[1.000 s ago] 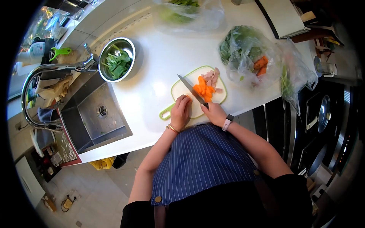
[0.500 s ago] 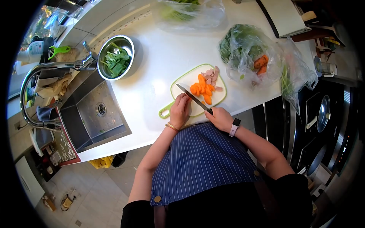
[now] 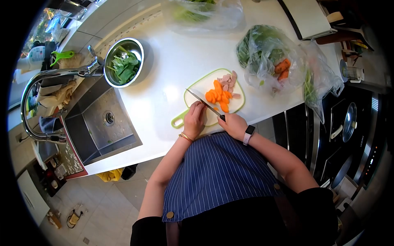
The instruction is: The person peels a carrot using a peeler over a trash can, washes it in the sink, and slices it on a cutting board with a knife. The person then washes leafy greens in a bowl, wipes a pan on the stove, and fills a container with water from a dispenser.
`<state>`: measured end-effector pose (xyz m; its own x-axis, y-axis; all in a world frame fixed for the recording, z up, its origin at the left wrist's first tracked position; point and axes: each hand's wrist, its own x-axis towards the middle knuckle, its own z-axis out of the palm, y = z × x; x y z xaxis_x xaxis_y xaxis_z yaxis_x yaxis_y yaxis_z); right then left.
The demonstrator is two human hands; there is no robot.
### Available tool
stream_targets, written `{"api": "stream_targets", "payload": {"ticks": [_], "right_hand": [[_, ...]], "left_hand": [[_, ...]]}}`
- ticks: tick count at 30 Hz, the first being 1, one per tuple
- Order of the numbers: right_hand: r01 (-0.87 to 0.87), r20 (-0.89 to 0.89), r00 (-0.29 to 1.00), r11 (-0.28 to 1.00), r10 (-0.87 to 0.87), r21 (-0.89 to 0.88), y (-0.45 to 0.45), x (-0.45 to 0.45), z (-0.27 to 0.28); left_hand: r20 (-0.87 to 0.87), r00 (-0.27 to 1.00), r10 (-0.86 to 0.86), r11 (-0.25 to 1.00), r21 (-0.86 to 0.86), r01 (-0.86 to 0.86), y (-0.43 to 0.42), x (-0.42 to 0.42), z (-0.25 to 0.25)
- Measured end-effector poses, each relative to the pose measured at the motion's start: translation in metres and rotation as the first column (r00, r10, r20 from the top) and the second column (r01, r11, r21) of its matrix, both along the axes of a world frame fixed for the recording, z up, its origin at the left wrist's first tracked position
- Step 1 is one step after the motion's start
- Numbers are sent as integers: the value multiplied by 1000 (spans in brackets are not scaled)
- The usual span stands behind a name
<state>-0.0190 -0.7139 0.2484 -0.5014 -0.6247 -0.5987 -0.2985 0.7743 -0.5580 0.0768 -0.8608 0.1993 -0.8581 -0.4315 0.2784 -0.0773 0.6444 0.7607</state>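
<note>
My right hand (image 3: 235, 127) is closed around the dark handle of a kitchen knife (image 3: 200, 99). Its blade slants up and left across a white cutting board (image 3: 192, 98) with a green rim, just past my left fingertips. My left hand (image 3: 194, 119) rests on the board's near side, fingers curled and pressed together; whatever is under them is hidden. Beyond the blade lies a pile of orange carrot slices (image 3: 218, 95). Thin pale pink slices (image 3: 228, 82) lie behind the carrot, on the far right of the board.
A steel bowl (image 3: 141, 61) of leafy greens (image 3: 126, 69) stands by the sink (image 3: 98, 131) and its tall faucet (image 3: 30, 90). Right of the board sit clear plastic bags (image 3: 295, 78) with greens and carrots (image 3: 282, 66). Another bag (image 3: 221, 16) is at the back. A stove (image 3: 336, 127) is at right.
My right hand and the knife have shifted slightly left, and the blade shows narrower, closer to my left fingertips. My left hand stays in place.
</note>
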Motion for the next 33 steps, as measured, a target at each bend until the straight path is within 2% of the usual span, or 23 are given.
{"api": "stream_targets", "payload": {"ticks": [5,8,14,16,20,22,25,29,31,33], "right_hand": [[-22,-21,1000,1000,22,2,-5,1,-9],[15,-27,1000,998,-16,-64,-6,4,-22],[34,-117,992,998,-40,-56,-7,8,-32],[134,-20,990,980,-139,-146,-3,6,-32],[104,-6,994,982,-107,-156,10,-3,-19],[24,-73,997,999,-28,-43,12,-4,-7],[-41,-62,997,999,42,14,13,-5,0],[-99,-121,987,994,102,37,12,-3,-3],[-155,-138,975,980,172,129,6,1,1],[-147,-145,977,985,158,86,-3,6,-15]], "left_hand": [[-11,1000,-8,1000,-9,8,-1,-1,-2],[-20,1000,-6,1000,-8,6,1,-1,-3],[-8,1000,-1,1000,12,1,1,2,2],[5,1000,-5,999,-54,5,-2,8,2],[42,999,-10,997,-70,13,-1,22,4],[65,998,-8,996,-93,14,-2,24,4],[26,999,-38,984,-173,42,-3,19,11],[55,995,-83,976,-199,93,-8,14,4],[44,994,-96,972,-211,103,-9,13,0],[45,994,-97,970,-221,105,-10,13,2]]}}
